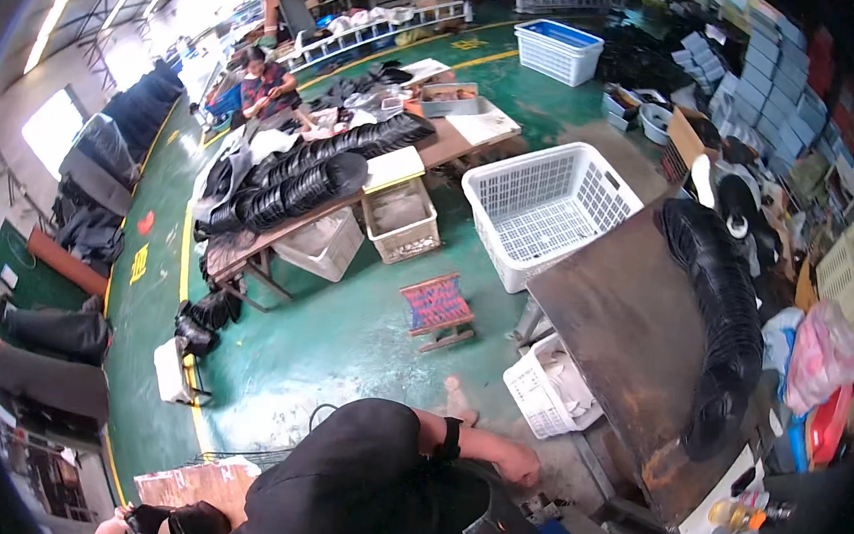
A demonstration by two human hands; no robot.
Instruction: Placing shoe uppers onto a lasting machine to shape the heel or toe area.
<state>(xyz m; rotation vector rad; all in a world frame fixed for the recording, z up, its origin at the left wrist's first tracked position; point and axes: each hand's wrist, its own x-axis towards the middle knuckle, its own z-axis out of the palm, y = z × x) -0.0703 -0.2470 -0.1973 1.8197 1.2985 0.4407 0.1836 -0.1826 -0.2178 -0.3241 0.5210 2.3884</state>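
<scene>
My right forearm, with a black band at the wrist, reaches out from a black sleeve (351,462). My right hand (520,464) is low over the dark gear beside the metal table; its fingers look curled, and whatever they hold is hidden. At the lower left edge, my left hand (109,527) is partly cut off beside a dark rounded black piece (198,523). Whether its fingers grip that piece cannot be made out. Below the black piece's far side lies a brown board (169,484) with pale patches.
A metal table (604,311) carries a long row of nested black pieces (708,329). Near it stand a large white basket (509,243), a smaller white basket (537,396) and a woven folding stool (436,308). Beyond, a co-worker (265,89) sits at a loaded workbench (238,252).
</scene>
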